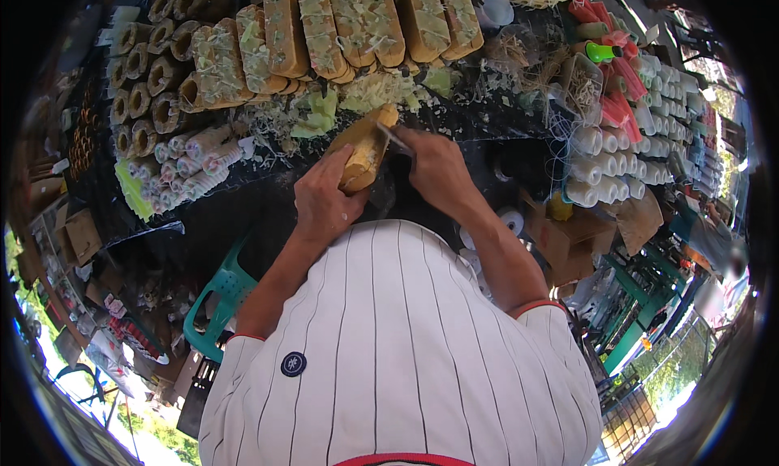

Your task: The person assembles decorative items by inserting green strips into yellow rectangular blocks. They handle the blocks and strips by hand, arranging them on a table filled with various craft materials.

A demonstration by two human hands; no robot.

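My left hand (326, 192) grips the near end of a yellow-brown, loaf-shaped block (362, 164), which is tilted up toward the table. Closed round a thin knife-like blade (393, 137), my right hand (439, 167) holds it against the block's right side near the far end. Most of the tool's handle is hidden by the fingers. Pale green scraps (316, 113) and shavings lie on the dark table just beyond. A row of similar blocks (349, 24), their tops covered in greenish bits, stands behind them.
Hollow brown tubes (166, 75) are stacked at the left, with pale wrapped rolls (203, 154) below. White rolls (600, 154) and red wrapped pieces (621, 117) fill the right side. A green plastic chair (221, 292) stands at lower left, cardboard boxes (572, 237) at right.
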